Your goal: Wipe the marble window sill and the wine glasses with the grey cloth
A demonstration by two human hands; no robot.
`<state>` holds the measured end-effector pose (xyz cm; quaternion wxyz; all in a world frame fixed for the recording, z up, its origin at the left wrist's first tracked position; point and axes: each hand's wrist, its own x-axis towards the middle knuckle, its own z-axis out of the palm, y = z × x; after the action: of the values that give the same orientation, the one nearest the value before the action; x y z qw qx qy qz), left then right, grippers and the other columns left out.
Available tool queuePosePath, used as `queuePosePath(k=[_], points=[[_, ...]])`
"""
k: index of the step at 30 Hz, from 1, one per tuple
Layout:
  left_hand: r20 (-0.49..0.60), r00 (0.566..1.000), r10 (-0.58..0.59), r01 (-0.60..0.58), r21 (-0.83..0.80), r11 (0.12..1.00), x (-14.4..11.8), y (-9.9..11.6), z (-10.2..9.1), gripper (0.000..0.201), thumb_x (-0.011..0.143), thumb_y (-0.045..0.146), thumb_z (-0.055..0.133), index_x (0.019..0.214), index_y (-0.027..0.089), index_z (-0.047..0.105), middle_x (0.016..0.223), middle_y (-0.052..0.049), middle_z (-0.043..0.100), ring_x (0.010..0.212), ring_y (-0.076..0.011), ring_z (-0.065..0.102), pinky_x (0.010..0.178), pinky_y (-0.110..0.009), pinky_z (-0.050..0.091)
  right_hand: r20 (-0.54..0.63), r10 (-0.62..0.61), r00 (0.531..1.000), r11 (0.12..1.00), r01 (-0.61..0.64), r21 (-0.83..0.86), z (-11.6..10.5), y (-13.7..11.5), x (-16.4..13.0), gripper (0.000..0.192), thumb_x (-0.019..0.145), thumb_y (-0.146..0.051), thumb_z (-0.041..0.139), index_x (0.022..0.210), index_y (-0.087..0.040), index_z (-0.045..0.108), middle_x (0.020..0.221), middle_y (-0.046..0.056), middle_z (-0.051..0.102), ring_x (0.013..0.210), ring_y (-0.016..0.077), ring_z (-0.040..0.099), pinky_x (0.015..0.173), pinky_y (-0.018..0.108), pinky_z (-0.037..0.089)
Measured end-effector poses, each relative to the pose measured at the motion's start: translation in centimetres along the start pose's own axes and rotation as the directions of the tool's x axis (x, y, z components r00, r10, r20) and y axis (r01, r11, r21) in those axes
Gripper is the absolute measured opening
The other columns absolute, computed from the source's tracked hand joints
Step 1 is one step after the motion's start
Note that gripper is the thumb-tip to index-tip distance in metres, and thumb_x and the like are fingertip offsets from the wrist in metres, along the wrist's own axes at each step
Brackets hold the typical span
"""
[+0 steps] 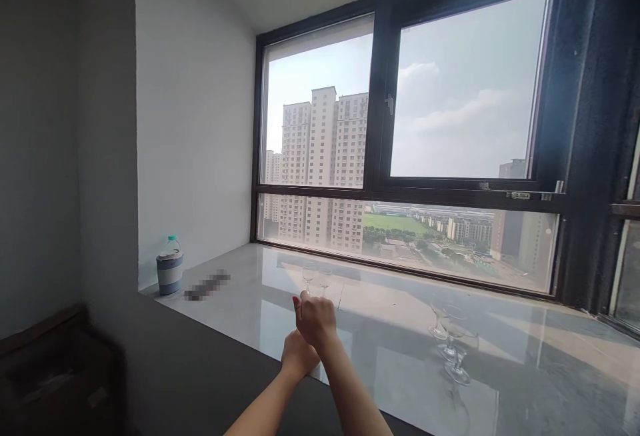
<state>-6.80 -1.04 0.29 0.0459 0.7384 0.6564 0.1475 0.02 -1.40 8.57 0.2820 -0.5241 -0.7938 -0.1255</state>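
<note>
- Pushing forward, the right hand (316, 319) could topple the two glasses (325, 279) just beyond its fingers.
- Swinging wide could clip three glasses (454, 338) well right of those fingers.
- Fingers look curled on it and the left hand (299, 354) just below; I cannot tell what, if anything, they clamp.

Bare hands (317, 319), slender bare forearms (353, 383)

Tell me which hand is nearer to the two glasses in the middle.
Right. The right hand is just in front of the two glasses; contact is unclear. The left hand is farther back, by the sill's edge.
</note>
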Motion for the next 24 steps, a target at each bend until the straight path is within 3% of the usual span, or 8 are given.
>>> queuePosePath(k=[10, 24], points=[[-0.005, 1.000, 0.016, -0.016, 0.049, 0.999, 0.12, -0.01, 0.08, 0.037, 0.091, 0.027, 0.036, 0.105, 0.016, 0.068, 0.106, -0.015, 0.069, 0.100, -0.0296, 0.062, 0.086, -0.040, 0.044, 0.022, 0.004, 1.000, 1.000, -0.004, 0.003, -0.62, -0.10, -0.29, 0.046, 0.101, -0.041, 0.020, 0.090, -0.018, 0.057, 0.077, 0.010, 0.068, 0.070, 0.0196, 0.066, 0.061, 0.026, 0.034], [-0.004, 1.000, -0.001, 0.001, 0.055, 0.998, 0.30, -0.10, 0.18, 0.036, 0.088, 0.023, 0.036, 0.099, 0.016, 0.069, 0.102, -0.014, 0.070, 0.096, -0.0288, 0.063, 0.080, -0.037, 0.045, -0.092, 0.049, 0.995, 0.995, -0.041, 0.090, 0.32, 0.70, -0.86, 0.046, 0.102, -0.035, 0.016, 0.086, -0.018, 0.056, 0.067, 0.004, 0.064, 0.059, 0.0138, 0.059, 0.055, 0.025, 0.022]])
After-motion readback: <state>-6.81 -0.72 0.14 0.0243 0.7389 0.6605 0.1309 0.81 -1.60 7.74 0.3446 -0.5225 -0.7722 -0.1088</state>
